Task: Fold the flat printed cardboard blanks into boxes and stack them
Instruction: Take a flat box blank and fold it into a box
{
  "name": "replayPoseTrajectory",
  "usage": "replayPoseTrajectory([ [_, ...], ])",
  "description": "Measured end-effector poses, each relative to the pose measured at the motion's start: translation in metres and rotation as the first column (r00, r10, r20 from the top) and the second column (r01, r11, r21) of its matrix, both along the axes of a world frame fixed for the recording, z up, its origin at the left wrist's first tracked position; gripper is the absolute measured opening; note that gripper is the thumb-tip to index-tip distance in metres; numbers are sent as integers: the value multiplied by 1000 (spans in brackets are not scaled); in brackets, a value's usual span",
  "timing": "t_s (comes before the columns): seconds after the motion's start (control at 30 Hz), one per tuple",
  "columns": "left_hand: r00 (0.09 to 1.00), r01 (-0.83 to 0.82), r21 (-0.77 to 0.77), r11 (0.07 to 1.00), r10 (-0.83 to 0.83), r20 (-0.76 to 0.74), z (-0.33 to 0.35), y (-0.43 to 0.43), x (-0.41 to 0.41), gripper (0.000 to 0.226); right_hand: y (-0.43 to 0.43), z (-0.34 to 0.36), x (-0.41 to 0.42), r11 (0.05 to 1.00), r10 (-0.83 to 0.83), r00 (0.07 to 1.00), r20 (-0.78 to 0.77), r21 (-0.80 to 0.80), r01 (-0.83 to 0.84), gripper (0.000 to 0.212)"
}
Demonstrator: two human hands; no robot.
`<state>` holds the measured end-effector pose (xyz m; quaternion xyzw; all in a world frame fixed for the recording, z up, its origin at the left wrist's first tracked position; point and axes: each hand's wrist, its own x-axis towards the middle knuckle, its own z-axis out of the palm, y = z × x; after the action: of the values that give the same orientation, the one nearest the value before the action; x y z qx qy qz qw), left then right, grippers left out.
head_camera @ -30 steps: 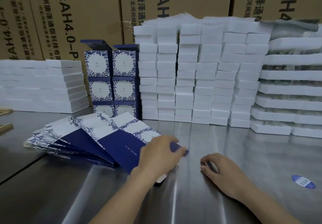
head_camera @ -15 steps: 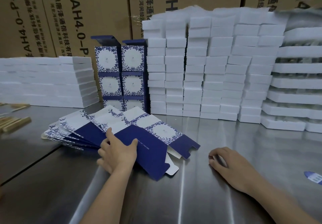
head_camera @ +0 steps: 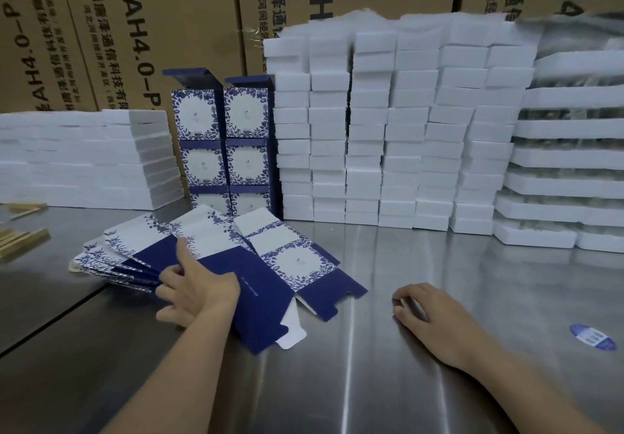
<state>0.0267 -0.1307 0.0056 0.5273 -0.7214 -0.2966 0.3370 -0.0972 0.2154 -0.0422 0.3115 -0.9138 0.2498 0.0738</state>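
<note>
A fanned pile of flat blue-and-white printed blanks (head_camera: 141, 248) lies on the steel table (head_camera: 388, 366), left of centre. The top blank (head_camera: 270, 285) lies to the right of the pile, with its white tab toward me. My left hand (head_camera: 196, 290) rests on the left edge of that top blank, index finger stretched out over the pile, thumb on the blue panel. My right hand (head_camera: 429, 315) lies on the bare table to the right, fingers loosely curled, holding nothing. Folded printed boxes (head_camera: 221, 150) stand stacked in two columns at the back.
White foam blocks (head_camera: 388, 129) are stacked high behind and to the right, with flatter white slabs (head_camera: 84, 160) at the left. Brown cartons (head_camera: 152, 28) form the back wall. Wooden pieces (head_camera: 20, 241) lie at the far left. A blue oval sticker (head_camera: 592, 337) lies on the table at the right.
My left hand moved from the right end of the top blank to its left edge by the pile, uncovering the blank's printed panels. My right hand stayed in place.
</note>
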Motion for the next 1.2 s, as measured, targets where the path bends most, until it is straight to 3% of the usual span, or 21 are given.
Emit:
replayPoseTrajectory([
  [0.17, 978, 25, 155, 988, 8, -208, -5, -39, 25, 107, 0, 0, 1, 1000, -4, 1000, -5, 8, 4, 18],
  [0.27, 944, 28, 232, 972, 50, -325, -3, -53, 39, 88, 0, 2, 3, 1000, -8, 1000, 1, 16, 8, 18],
  [0.43, 764, 223, 399, 890, 94, -638, -4, -61, 63, 49, -1, 4, 6, 1000, -16, 1000, 6, 15, 16, 21],
  [0.53, 644, 266, 312, 912, 73, -761, 15, -52, 80, 41, -1, 7, 9, 1000, -25, 1000, 3, 3, 25, 23],
  [0.63, 544, 441, 125, 889, -155, -825, 59, -37, 91, 20, -1, 8, 13, 999, -32, 999, 15, 2, 32, 22],
  [0.7, 485, 528, 2, 849, -299, -822, 87, -19, 83, 16, -2, 12, 15, 993, -59, 998, 31, -98, 62, 17],
  [0.77, 405, 612, -86, 786, -406, -819, 103, 2, 58, 14, -4, 23, 23, 902, -89, 988, 130, -411, 135, 19],
  [0.83, 352, 715, -114, 690, -495, -794, 106, 27, 25, 19, -6, 40, 33, 680, -71, 967, 243, -698, 225, 35],
  [0.87, 339, 760, -97, 643, -519, -785, 102, 38, 10, 24, -5, 49, 37, 590, -54, 957, 285, -764, 261, 43],
  [0.93, 330, 823, -37, 567, -528, -782, 86, 60, -15, 27, -1, 61, 44, 502, 1, 947, 320, -820, 276, 47],
  [1.03, 317, 879, 27, 476, -541, -779, 55, 89, -37, 22, 0, 64, 50, 490, 22, 957, 290, -837, 243, 24],
  [1.2, 347, 919, 235, 317, -369, -862, 31, 116, -46, 33, 3, 56, 44, 377, -44, 942, 333, -868, 324, 33],
])
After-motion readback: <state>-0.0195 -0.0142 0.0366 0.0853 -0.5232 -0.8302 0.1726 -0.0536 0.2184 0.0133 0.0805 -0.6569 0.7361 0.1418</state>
